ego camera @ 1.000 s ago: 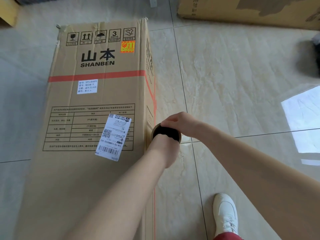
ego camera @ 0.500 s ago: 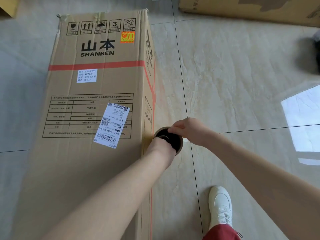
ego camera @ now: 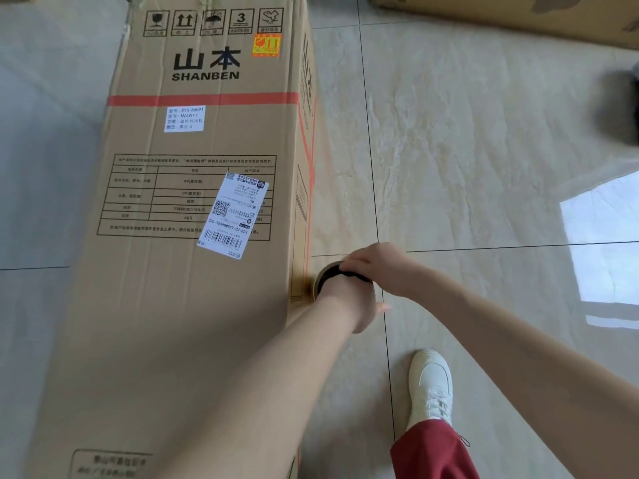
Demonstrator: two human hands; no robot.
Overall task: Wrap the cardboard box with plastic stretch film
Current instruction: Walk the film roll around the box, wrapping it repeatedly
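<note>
A tall cardboard box [ego camera: 193, 288] printed SHANBEN lies on its side on the tiled floor, with a white shipping label on its top face. Beside its right side, low down, is the stretch film roll [ego camera: 326, 273], seen end-on as a brown core with a dark ring. My left hand [ego camera: 349, 299] grips the roll from the near side and hides most of it. My right hand [ego camera: 377, 266] holds the roll's top edge from the right. The film itself is not clearly visible.
A second flat cardboard box [ego camera: 518, 15] lies at the far right on the floor. My white shoe [ego camera: 430, 385] and red trouser leg stand right of the box. A dark blurred object [ego camera: 622, 108] sits at the right edge.
Both hands and the roll have dropped lower along the box's right side, closer to the floor. The view has moved forward, and my foot has stepped ahead.
</note>
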